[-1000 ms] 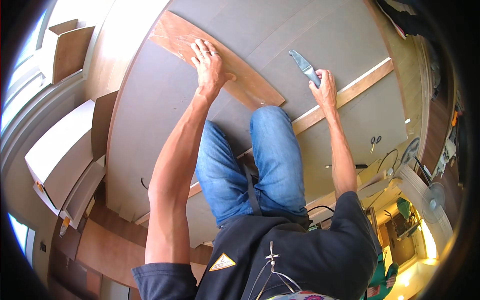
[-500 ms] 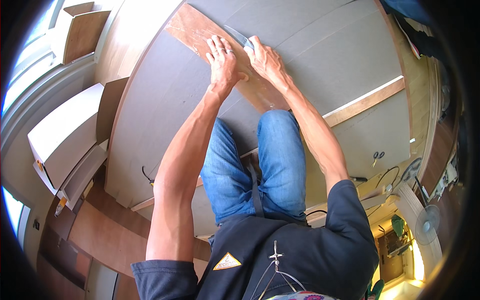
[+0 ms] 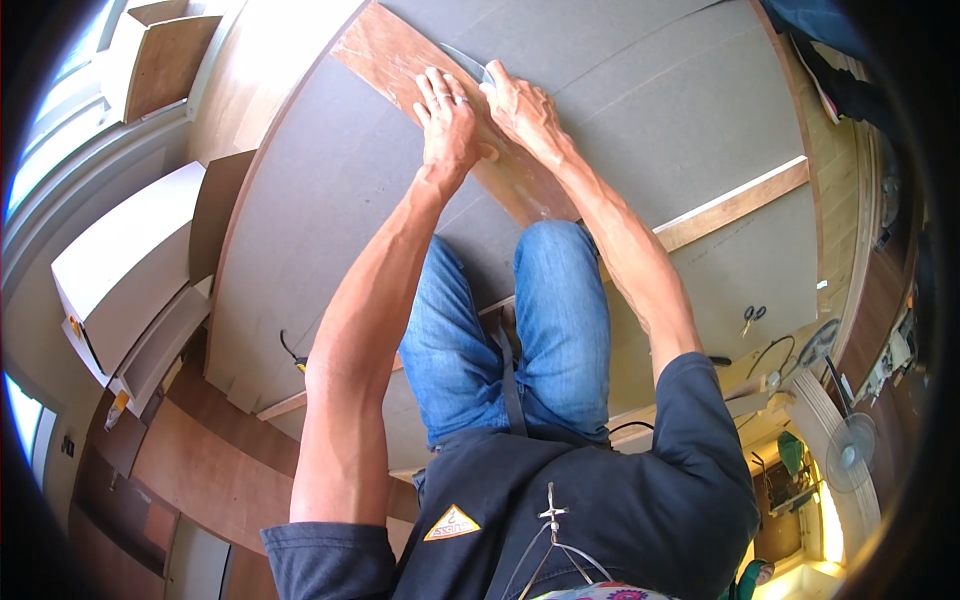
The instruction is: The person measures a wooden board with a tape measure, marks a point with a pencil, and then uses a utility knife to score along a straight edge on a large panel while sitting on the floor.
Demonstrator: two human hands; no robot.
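A reddish-brown wooden plank (image 3: 385, 50) lies slantwise on a large grey sheet (image 3: 640, 110), from the far left down to my knees. My left hand (image 3: 447, 125) presses on the plank, palm down, fingers stretched out, a ring on one. Beside it, at the plank's right edge, my right hand (image 3: 522, 108) is closed round the handle of a knife (image 3: 465, 60). The thin, pale blade points away to the far left along that edge. My fingers hide most of the handle, and I cannot tell how deep the blade's edge sits.
A wooden strip (image 3: 735, 207) lies across the sheet at right. Scissors (image 3: 751, 318) rest farther down there. White cabinet pieces (image 3: 130, 265) stand at left. A fan (image 3: 850, 450) is at lower right. Another person's dark-clad leg (image 3: 850, 95) shows at upper right.
My right hand has slid slightly away and to the left along the plank's edge, taking the knife with it. The left hand and the plank have stayed in place.
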